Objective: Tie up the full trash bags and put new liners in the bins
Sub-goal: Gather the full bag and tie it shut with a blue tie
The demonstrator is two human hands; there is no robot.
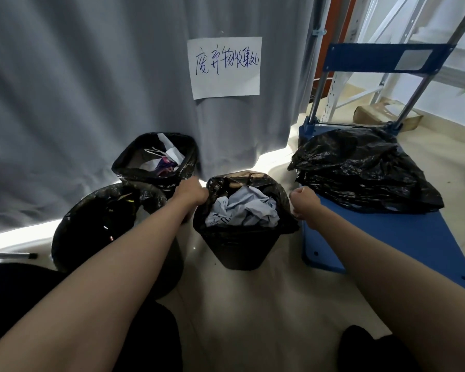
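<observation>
Three black bins with black liners stand on the floor before me. The middle bin (pixel 239 251) holds a trash bag (pixel 285 208) stuffed with crumpled pale paper (pixel 242 210). My left hand (pixel 192 193) grips the bag's left rim. My right hand (pixel 305 204) is closed on the bag's right rim. A second bin (pixel 156 159) behind on the left holds paper and coloured scraps. A third, larger bin (pixel 105 221) stands at the left under my left forearm. A pile of black bags (pixel 365 167) lies on the blue cart.
A blue platform cart (pixel 387 237) with metal handle posts stands right of the middle bin. A grey curtain (pixel 91 89) with a handwritten paper sign (pixel 224 67) hangs behind the bins. Metal shelving and a cardboard box (pixel 381 115) are at the back right.
</observation>
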